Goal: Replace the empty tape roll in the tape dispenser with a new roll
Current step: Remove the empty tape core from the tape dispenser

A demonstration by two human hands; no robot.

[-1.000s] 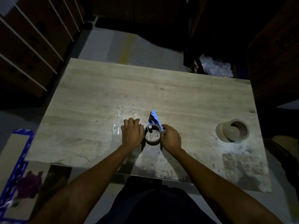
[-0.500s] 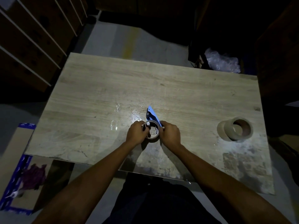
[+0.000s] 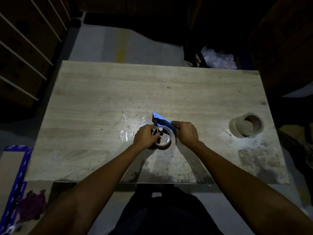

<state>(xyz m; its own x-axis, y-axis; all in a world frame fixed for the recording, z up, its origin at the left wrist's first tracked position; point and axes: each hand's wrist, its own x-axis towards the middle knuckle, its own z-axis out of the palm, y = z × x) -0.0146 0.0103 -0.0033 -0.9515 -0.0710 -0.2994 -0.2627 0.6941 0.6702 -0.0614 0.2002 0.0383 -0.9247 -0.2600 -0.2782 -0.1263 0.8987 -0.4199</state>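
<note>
Nearest the body, both forearms reach out over the worn front edge of the desk point(image 3: 88, 102) and meet at its lit middle. The left hand point(image 3: 146, 136) is curled closed around the rim of the tape roll point(image 3: 163, 139), a thin ring with little or no tape left on it, fingers over its left side as if to work it off the hub. The white spindle shows inside the ring, so the roll is still seated, or only partly lifted; which is hard to tell in this light. The right hand point(image 3: 186, 133) is clamped on the blue tape dispenser point(image 3: 163, 122) just beside the roll, likely bracing the frame so that pulling on the ring does not drag the whole tool. The dispenser's blue end sticks out away from the body, past both hands. Well apart, toward the desk's right side, two fuller brown rolls point(image 3: 246, 127) lie together, within reach of the right hand, presumably the replacement stock. Beyond the far edge sits crumpled clear plastic point(image 3: 218, 60) in the dark.
</note>
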